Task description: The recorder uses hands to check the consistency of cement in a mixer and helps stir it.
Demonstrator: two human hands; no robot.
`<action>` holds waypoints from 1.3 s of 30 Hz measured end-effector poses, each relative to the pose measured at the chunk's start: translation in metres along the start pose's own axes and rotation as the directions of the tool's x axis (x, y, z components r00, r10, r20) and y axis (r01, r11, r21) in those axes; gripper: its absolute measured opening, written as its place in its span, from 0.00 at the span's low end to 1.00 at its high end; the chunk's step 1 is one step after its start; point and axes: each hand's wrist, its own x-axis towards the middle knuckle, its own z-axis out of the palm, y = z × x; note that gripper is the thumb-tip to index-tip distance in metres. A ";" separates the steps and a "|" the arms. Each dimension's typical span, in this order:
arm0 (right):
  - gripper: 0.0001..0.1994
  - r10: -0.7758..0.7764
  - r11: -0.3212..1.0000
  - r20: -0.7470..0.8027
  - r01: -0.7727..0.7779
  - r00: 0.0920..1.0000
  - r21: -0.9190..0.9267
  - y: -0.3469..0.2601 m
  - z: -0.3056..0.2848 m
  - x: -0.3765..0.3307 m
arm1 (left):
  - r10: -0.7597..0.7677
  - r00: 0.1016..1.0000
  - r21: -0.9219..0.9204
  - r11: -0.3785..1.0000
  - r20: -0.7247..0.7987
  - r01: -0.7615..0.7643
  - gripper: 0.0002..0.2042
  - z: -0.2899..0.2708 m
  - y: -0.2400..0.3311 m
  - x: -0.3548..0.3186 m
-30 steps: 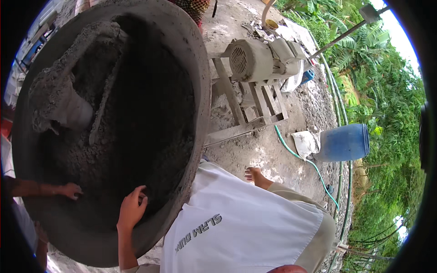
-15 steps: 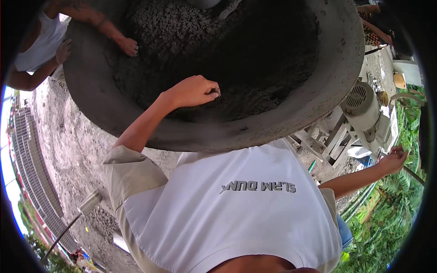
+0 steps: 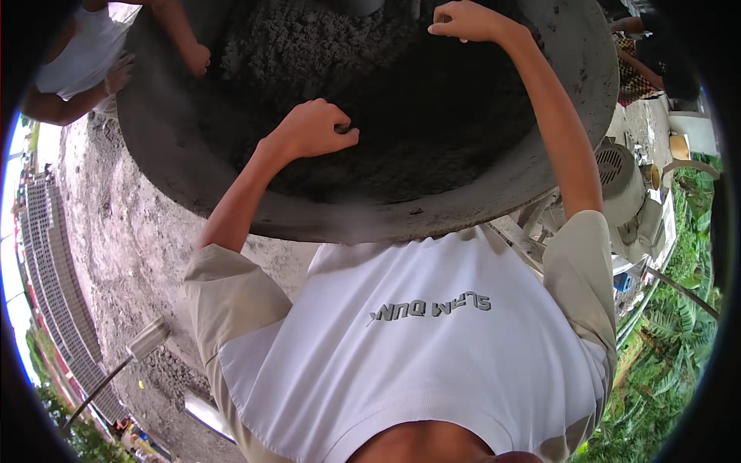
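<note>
A wide, round grey mixing pan (image 3: pixel 386 222) stands right in front of me, its near rim close to my shirt. Loose, crumbly grey mix (image 3: pixel 301 48) lies in its far part, while the near part is in deep shadow. Over the pan's left half is my left hand (image 3: pixel 309 130), its fingers curled with a small dark patch between thumb and finger that I cannot make out. My right hand (image 3: pixel 467 21) reaches over the pan's far right, fingers bent inward; what they hold, if anything, is hidden. A rounded grey part (image 3: pixel 359 5) shows at the top edge.
At left, a co-worker's hand (image 3: pixel 196 59) hangs over the pan's rim. Another person (image 3: pixel 652 58) is at the far right. A motor (image 3: pixel 617 170) sits beside the pan. Stacked hollow blocks (image 3: pixel 58 255) and a long-handled tool (image 3: pixel 148 339) are left; green plants (image 3: pixel 679 332) grow right.
My right hand has swung from out beside the motor to over the far right of the pan. My left hand has shifted slightly away and left. The co-worker's hand has moved left.
</note>
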 end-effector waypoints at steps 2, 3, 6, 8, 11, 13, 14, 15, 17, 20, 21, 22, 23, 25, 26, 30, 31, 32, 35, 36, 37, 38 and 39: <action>0.18 0.128 0.991 0.149 -0.123 0.981 -0.046 0.015 0.019 0.025 | -0.041 0.999 -0.021 0.999 -0.022 0.040 0.19 -0.002 -0.006 0.008; 0.19 0.122 0.987 0.157 -0.136 0.980 0.080 0.023 0.032 0.031 | -0.007 0.997 -0.004 1.000 -0.071 0.007 0.18 -0.002 -0.009 0.009; 0.26 0.177 0.937 0.343 -0.264 0.923 0.228 0.048 0.070 0.039 | 0.071 0.965 0.041 0.997 -0.253 -0.063 0.14 -0.002 -0.018 0.009; 0.28 0.271 0.927 0.421 -0.353 0.866 0.129 0.053 0.096 0.039 | 0.097 0.924 0.061 0.995 -0.370 -0.080 0.13 -0.009 -0.027 0.012; 0.28 0.259 0.928 0.557 -0.363 0.789 0.082 0.055 0.131 0.047 | 0.060 0.874 -0.008 0.997 -0.482 -0.072 0.11 -0.030 -0.039 0.002; 0.26 0.243 0.888 0.563 -0.414 0.790 0.198 0.052 0.154 0.046 | 0.029 0.819 -0.069 0.994 -0.572 -0.083 0.14 -0.030 -0.043 0.001; 0.26 0.225 0.895 0.585 -0.403 0.779 0.193 0.051 0.160 0.049 | 0.075 0.803 -0.022 0.994 -0.591 -0.109 0.14 -0.032 -0.047 0.005; 0.25 0.206 0.895 0.623 -0.402 0.755 0.191 0.044 0.164 0.052 | 0.126 0.789 0.031 0.990 -0.601 -0.134 0.14 -0.034 -0.050 0.004; 0.25 0.221 0.915 0.652 -0.385 0.725 0.119 0.024 0.169 0.049 | 0.072 0.800 -0.024 0.994 -0.596 -0.107 0.14 -0.033 -0.047 0.000; 0.24 0.141 0.926 0.632 -0.327 0.762 0.187 0.000 0.173 0.045 | 0.051 0.798 -0.026 0.996 -0.600 -0.083 0.15 -0.036 -0.051 -0.002; 0.24 0.146 0.924 0.630 -0.333 0.762 0.189 0.001 0.175 0.045 | 0.055 0.787 -0.013 0.997 -0.615 -0.079 0.15 -0.037 -0.050 -0.003; 0.24 0.132 0.934 0.636 -0.310 0.760 0.177 0.001 0.176 0.046 | 0.062 0.787 -0.010 0.996 -0.614 -0.086 0.15 -0.038 -0.051 -0.002; 0.23 0.118 0.944 0.641 -0.286 0.758 0.164 0.002 0.176 0.048 | 0.072 0.771 -0.014 0.994 -0.633 -0.104 0.15 -0.040 -0.052 -0.002; 0.23 0.101 0.957 0.658 -0.254 0.747 0.142 0.000 0.169 0.054 | 0.083 0.740 -0.018 0.992 -0.667 -0.127 0.16 -0.040 -0.053 -0.007; 0.23 0.082 0.969 0.675 -0.216 0.733 0.117 0.001 0.164 0.056 | 0.088 0.741 -0.016 0.991 -0.666 -0.132 0.16 -0.041 -0.054 -0.009; 0.22 0.057 0.978 0.572 -0.160 0.818 0.131 -0.020 0.136 0.057 | -0.045 0.762 -0.079 0.997 -0.646 -0.009 0.16 -0.051 -0.056 -0.012; 0.22 -0.011 0.975 0.546 -0.111 0.838 0.190 -0.030 0.125 0.056 | -0.036 0.750 -0.073 0.997 -0.660 -0.016 0.16 -0.051 -0.061 -0.015; 0.21 -0.078 0.967 0.515 -0.061 0.854 0.247 -0.037 0.116 0.056 | -0.027 0.738 -0.066 0.998 -0.674 -0.024 0.16 -0.052 -0.065 -0.015; 0.22 -0.174 0.970 0.539 0.051 0.824 0.237 -0.048 0.098 0.057 | -0.134 0.731 -0.126 0.990 -0.669 0.067 0.16 -0.053 -0.068 -0.014; 0.22 -0.224 0.967 0.535 0.116 0.814 0.227 -0.055 0.092 0.057 | -0.135 0.729 -0.121 0.990 -0.671 0.072 0.16 -0.053 -0.070 -0.015; 0.20 -0.208 0.971 0.529 0.110 0.823 0.212 -0.063 0.085 0.053 | -0.132 0.721 -0.107 0.991 -0.681 0.080 0.16 -0.051 -0.073 -0.014; 0.20 -0.213 0.970 0.525 0.115 0.824 0.212 -0.067 0.079 0.050 | -0.127 0.712 -0.092 0.992 -0.690 0.088 0.16 -0.049 -0.074 -0.014; 0.20 -0.236 0.969 0.522 0.160 0.820 0.186 -0.070 0.074 0.049 | -0.122 0.712 -0.085 0.992 -0.692 0.088 0.16 -0.046 -0.077 -0.012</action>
